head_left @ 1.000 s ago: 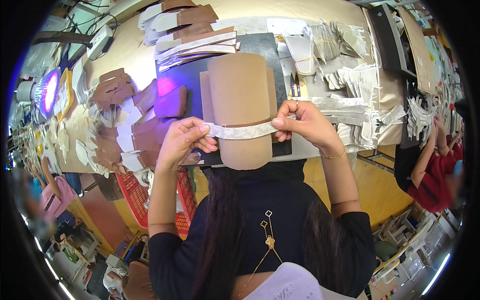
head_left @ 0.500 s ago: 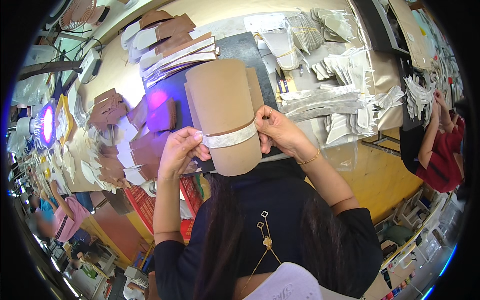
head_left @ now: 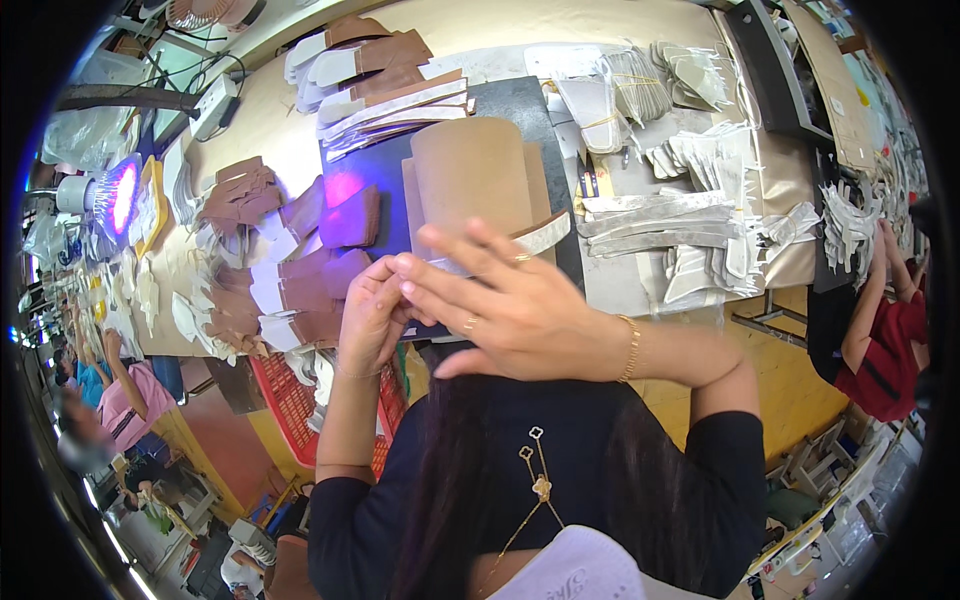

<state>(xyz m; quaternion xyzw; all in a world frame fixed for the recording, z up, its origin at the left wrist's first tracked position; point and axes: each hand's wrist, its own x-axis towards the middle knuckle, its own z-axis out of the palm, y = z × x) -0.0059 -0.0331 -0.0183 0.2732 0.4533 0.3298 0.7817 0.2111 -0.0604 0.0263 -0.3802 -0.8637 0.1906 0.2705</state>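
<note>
A tan rounded form (head_left: 470,170) lies in front of me on a dark board (head_left: 510,100), over a wider tan piece. Across it runs a narrow brown strip with a whitish face (head_left: 545,238); its right end lifts free past the form's edge. My left hand (head_left: 368,318) is closed in a pinch by the strip's left end, which is mostly hidden behind fingers. Smeared by motion, my right hand (head_left: 530,315) reaches across the strip, fingers stretched and apart, fingertips meeting those of my left hand. Nothing shows in its grip.
Brown and white cut pieces (head_left: 240,195) lie in piles on the left, near a glowing purple lamp (head_left: 122,195). Grey-white strips (head_left: 655,220) and bundled pieces (head_left: 640,85) are at the right. A red crate (head_left: 285,405) stands below the table edge. Other people work at both sides.
My right hand has let go of the strip's right end and swung left to my left hand. That end now sticks up. The view has shifted slightly.
</note>
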